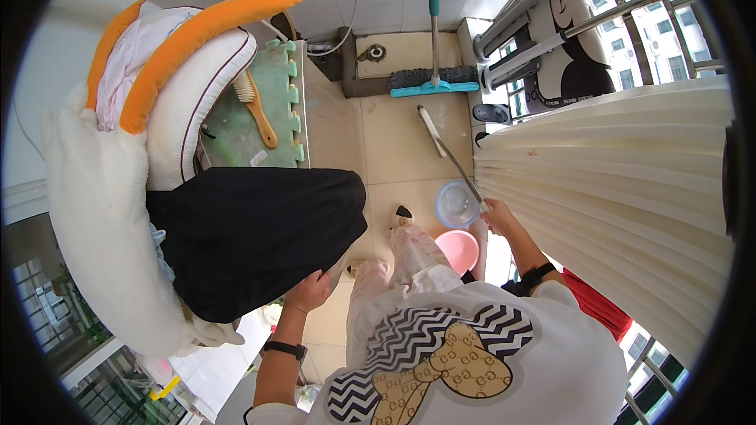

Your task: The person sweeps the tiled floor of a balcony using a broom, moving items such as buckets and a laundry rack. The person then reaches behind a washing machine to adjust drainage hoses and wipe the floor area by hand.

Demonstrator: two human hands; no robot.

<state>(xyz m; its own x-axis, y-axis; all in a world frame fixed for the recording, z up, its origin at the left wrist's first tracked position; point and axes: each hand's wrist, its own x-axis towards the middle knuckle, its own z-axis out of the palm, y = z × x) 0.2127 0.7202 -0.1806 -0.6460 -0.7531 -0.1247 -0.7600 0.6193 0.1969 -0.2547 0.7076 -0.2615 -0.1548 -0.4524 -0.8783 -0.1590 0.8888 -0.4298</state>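
My right hand [499, 216] is closed around the metal handle of a floor squeegee or mop [456, 158], right of centre. Its narrow pale head [432, 131] rests on the tiled floor, above a clear blue basin [458, 205]. At lower left of centre, my left hand [309, 291] is at the edge of a black cloth [260, 230] that hangs beside a white fluffy item [100, 224]; whether the fingers grip the cloth cannot be told. A pink basin [458, 251] stands near my slippered feet.
A blue push broom [434, 89] leans at the far wall by a floor drain [373, 53]. A wooden brush [260, 115] lies on a green foam mat [236, 136] at left, beside a white pillow [183, 106]. A cream curtain [602, 177] hangs on the right, near a dark slipper [491, 113].
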